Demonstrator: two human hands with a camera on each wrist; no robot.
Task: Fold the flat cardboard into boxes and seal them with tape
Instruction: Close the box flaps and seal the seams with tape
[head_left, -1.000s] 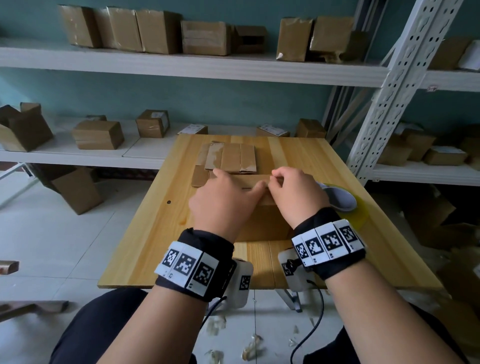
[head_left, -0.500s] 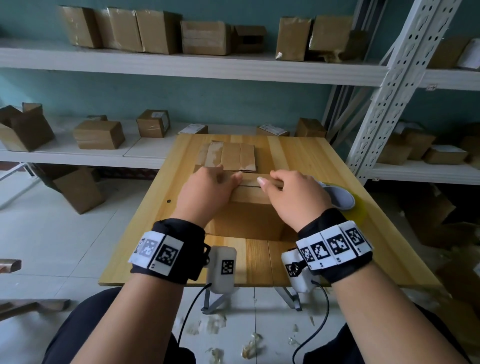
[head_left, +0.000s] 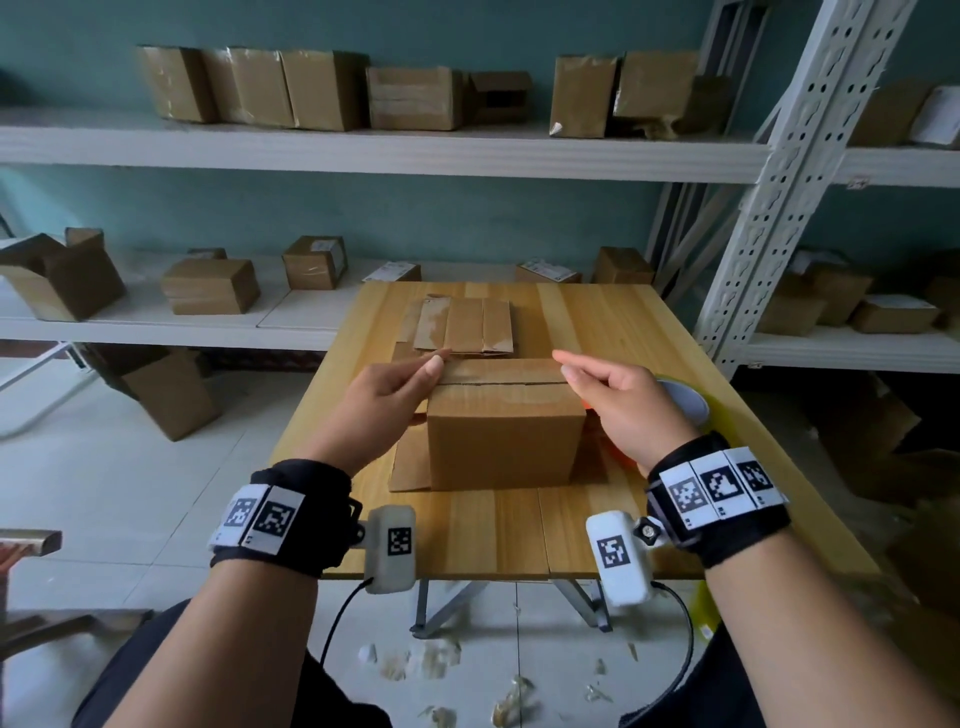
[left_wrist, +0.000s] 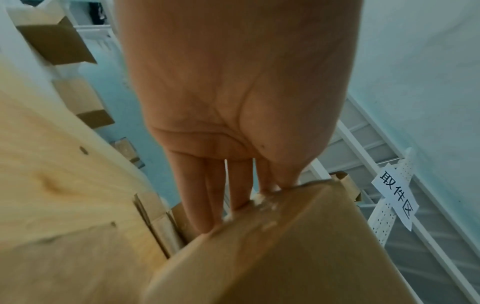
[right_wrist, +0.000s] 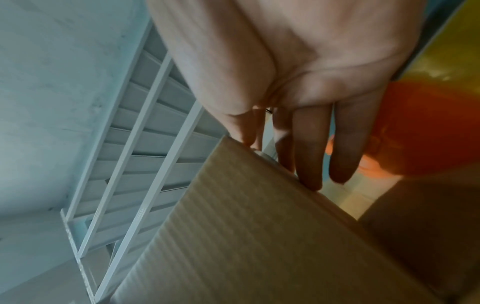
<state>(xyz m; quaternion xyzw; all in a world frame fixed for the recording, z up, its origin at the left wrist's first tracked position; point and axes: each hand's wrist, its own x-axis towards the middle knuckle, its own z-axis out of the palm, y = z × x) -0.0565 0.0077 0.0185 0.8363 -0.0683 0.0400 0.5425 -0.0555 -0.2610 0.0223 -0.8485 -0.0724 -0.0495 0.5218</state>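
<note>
Head: I see the box mid-table, flaps shut; flat cardboard beyond, tape roll right, half hidden by the right hand. Left hand beside it.
Left wrist: straight fingers touch its edge, gripping nothing.
Right wrist: likewise; orange dispenser visible.

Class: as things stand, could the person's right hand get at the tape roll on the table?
Probably yes. The right hand is open and holds nothing, and the tape roll lies just beside it on the table, nothing between; the cardboard box stands on its other side.
</note>
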